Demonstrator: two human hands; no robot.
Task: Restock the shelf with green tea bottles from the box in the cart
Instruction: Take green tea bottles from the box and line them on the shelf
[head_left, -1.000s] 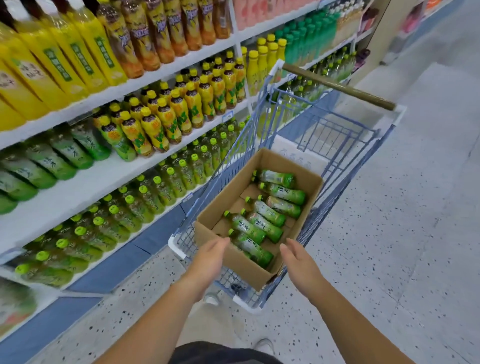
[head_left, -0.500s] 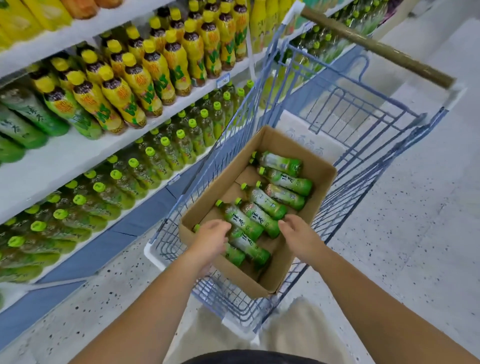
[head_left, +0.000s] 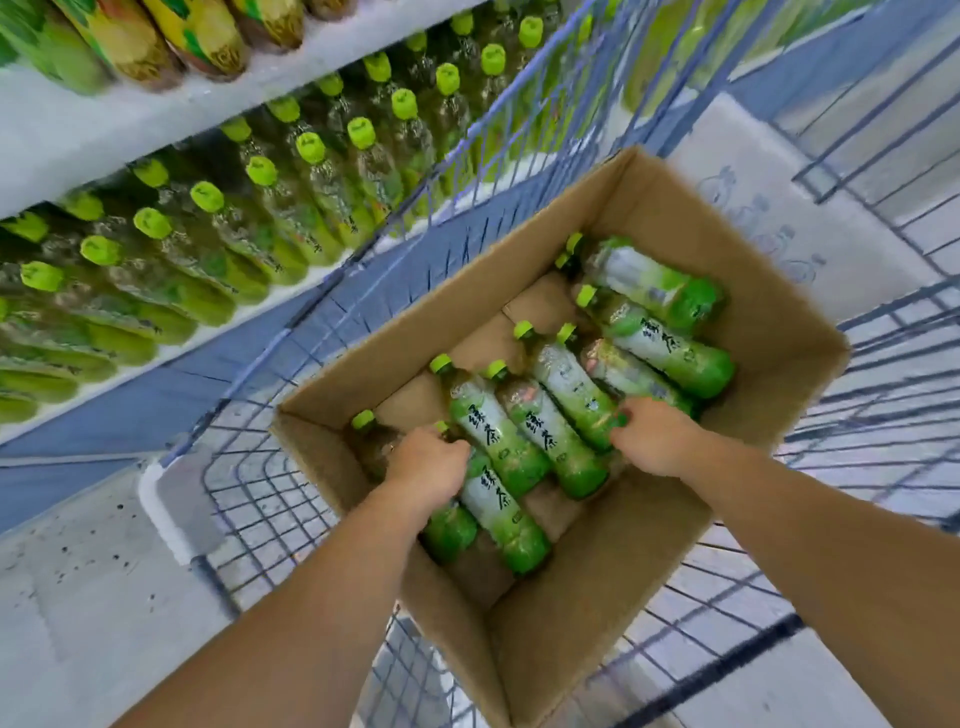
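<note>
Left hand (head_left: 427, 467): in the box (head_left: 597, 613), fingers curled around the near bottle (head_left: 451, 529) by its left wall.
Right hand (head_left: 655, 436): fingers curled on the middle bottle (head_left: 569, 387), at its green base.
Green tea bottles (head_left: 654, 291): flat on the box floor.
Box: in the wire cart (head_left: 249, 512).
Shelf (head_left: 78, 140): left of the cart, lined with shelved bottles (head_left: 311, 171).
Floor (head_left: 78, 597): pale, speckled.

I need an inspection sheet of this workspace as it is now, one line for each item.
Surface: blue wire cart carrying an open cardboard box.
Job's things: green tea bottles lying in the box; shelf holds green-capped bottles.
Clutter: white package behind the box.
Grippers: left hand over a bottle, fingers hidden; right hand curled on a bottle's base.
Cables: nothing seen.
Surroundings: speckled floor.
</note>
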